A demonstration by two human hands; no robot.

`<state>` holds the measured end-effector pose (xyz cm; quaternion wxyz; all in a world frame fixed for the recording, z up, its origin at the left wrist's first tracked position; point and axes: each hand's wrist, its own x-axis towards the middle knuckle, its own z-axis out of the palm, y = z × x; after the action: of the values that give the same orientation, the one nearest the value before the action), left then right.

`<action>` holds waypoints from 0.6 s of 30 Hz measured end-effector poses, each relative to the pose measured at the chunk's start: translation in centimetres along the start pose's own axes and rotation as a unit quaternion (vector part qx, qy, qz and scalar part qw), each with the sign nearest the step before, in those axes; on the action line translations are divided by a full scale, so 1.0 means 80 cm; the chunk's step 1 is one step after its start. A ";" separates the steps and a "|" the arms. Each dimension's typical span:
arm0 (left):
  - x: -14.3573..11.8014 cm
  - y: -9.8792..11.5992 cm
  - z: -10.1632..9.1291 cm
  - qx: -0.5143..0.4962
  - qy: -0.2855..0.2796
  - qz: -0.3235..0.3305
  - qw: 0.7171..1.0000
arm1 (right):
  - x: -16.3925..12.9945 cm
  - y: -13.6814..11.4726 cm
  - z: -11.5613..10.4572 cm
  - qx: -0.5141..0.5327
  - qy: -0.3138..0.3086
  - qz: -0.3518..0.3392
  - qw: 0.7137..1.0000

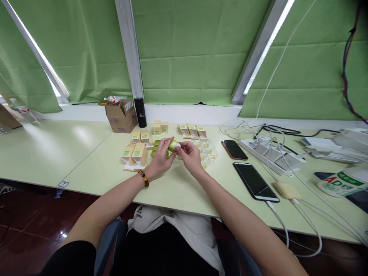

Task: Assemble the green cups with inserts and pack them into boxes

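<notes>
Between both hands is a small round green container [173,145] with a white end, tilted above the table. My left hand [161,158] is closed round its green part. The fingers of my right hand [191,156] pinch the white end. Several green pieces [155,147] lie behind my left hand, partly hidden. Beyond my right hand are several clear little cups [211,151] with yellow in them. To the left stand open cream boxes [139,153] with green labels. More open cream boxes [193,131] form a row farther back.
Two closed-looking small boxes [160,127], a carton [121,117] and a black bottle [140,112] stand at the back. On the right lie two phones [255,181], a power strip [271,155] with tangled cables, a cream charger [286,190] and a white bottle [342,182].
</notes>
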<state>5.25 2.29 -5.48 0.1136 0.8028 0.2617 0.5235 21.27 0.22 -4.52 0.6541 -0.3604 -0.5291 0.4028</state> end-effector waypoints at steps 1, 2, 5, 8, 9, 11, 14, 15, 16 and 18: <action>0.000 0.001 0.000 0.003 -0.002 0.005 1.000 | 0.000 0.000 0.000 -0.002 0.003 0.001 1.000; 0.000 0.002 -0.001 0.005 -0.004 0.011 1.000 | 0.000 0.000 0.000 -0.003 0.005 0.002 1.000; 0.000 0.004 -0.001 0.006 -0.010 0.020 1.000 | 0.001 0.001 0.000 -0.002 0.008 0.007 1.000; -0.001 0.005 -0.001 0.011 -0.014 0.013 1.000 | 0.000 0.002 0.001 0.002 0.008 0.015 1.000; -0.002 0.006 -0.001 0.016 -0.014 0.010 1.000 | -0.001 0.003 0.002 0.003 0.007 0.016 1.000; -0.002 0.007 0.000 0.022 -0.010 0.002 1.000 | -0.002 0.003 0.003 -0.001 0.005 0.013 1.000; 0.001 0.007 0.000 -0.007 0.003 -0.026 1.000 | -0.005 0.001 0.004 -0.017 -0.010 -0.008 1.000; 0.002 0.006 0.000 -0.030 0.011 -0.044 0.999 | -0.006 -0.001 0.003 -0.028 -0.017 -0.019 0.999; 0.005 0.005 -0.001 -0.059 0.021 -0.066 0.996 | -0.007 -0.004 0.001 -0.048 -0.022 -0.036 0.998; 0.010 0.002 -0.002 -0.134 0.036 -0.119 0.983 | -0.009 -0.009 -0.004 -0.115 -0.026 -0.096 0.988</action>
<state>5.40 2.56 -4.76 0.2726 0.7241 0.2869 0.5648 21.65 -0.76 -4.21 0.6297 -0.3701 -0.6213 0.2836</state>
